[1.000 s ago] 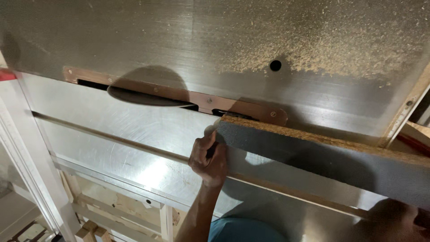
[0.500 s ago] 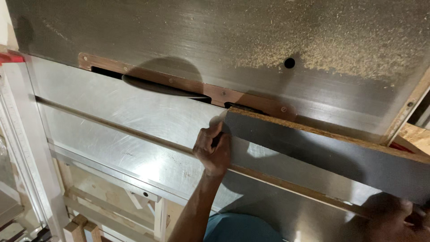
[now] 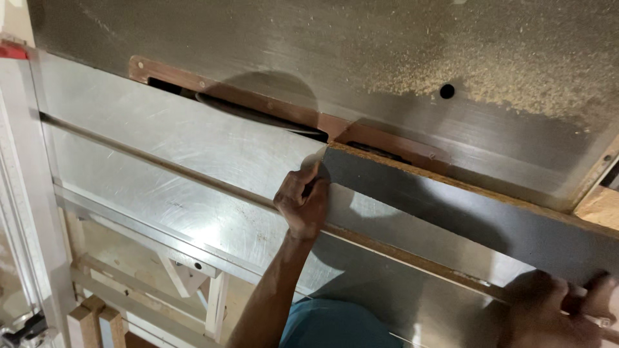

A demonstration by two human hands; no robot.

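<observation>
Matt grey chipboard panel point(image 3: 464, 212); scratched shiny metal table point(image 3: 180, 148).

grey board point(image 3: 464, 212), silvery table point(image 3: 180, 142), perhaps tan sawdust point(image 3: 516, 51)

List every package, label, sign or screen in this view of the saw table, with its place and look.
None in view: no package, label, sign or screen shows.
The bare steel saw table carries only sawdust and no markings.
The long grey-faced chipboard strip has a plain face, with the left hand at its end and the right hand near the lower right.
</observation>
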